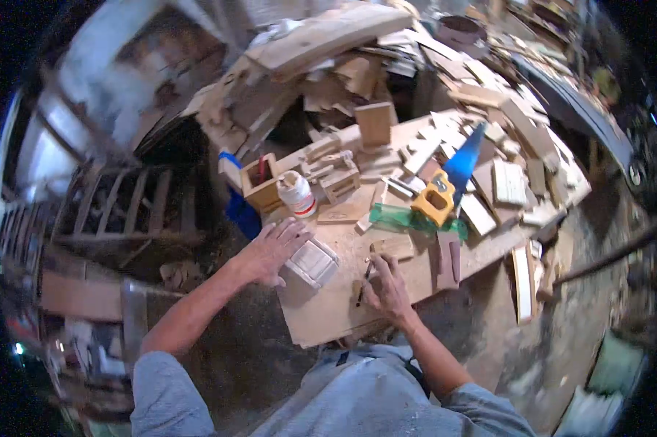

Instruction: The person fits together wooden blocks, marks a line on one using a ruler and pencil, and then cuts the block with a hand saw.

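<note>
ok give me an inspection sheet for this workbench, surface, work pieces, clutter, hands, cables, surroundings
surface: wooden workbench top, dusty, mostly covered, bare only near the front edge
job's things: small pale wooden block under the left hand; dark thin tool, likely a pencil, at the right hand
clutter: handsaw with yellow handle and blue blade, white glue bottle, small wooden box, green strip, many wood offcuts
grippers: left hand rests flat against the block; right hand curled around the tool
cables: nothing seen
surroundings: heap of scrap timber behind the bench, wooden frame at left, dirt floor
</note>
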